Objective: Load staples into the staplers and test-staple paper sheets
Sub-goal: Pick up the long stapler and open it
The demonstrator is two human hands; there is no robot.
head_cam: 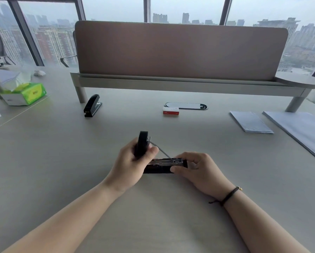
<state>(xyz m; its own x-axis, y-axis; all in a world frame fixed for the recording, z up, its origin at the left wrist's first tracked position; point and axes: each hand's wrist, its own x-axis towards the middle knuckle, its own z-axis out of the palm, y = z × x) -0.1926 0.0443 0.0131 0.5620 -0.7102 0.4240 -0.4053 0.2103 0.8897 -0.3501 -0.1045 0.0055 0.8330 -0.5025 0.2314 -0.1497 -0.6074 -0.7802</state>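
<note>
- An open stapler [162, 166] is lying on the counter [171, 216] in the near centre, its base flat and its black top cover [141, 144] swung up to stand almost upright at the left end.
- The left hand [133, 165] is holding that raised cover, its grip wrapping around it with the thumb pressing on the right face.
- The right hand [198, 169] is resting at the right end of the stapler, its grip pinching the end of the base and the metal staple channel between thumb and fingertips.
- A thin spring rod [162, 151] is running diagonally from the raised cover down into the channel.
- A second stapler [92, 105], black and closed, is sitting well apart at the far left of the counter, near a shelf leg.
- A small red and white staple box [171, 110] is sitting beyond the hands, just in front of an oval cable port [186, 106].
- Two stacks of paper sheets [251, 122] are lying at the far right, untouched.
- A green tissue pack [24, 94] is sitting at the far left.
- A dark cord bracelet [227, 196] is circling the right wrist.
</note>
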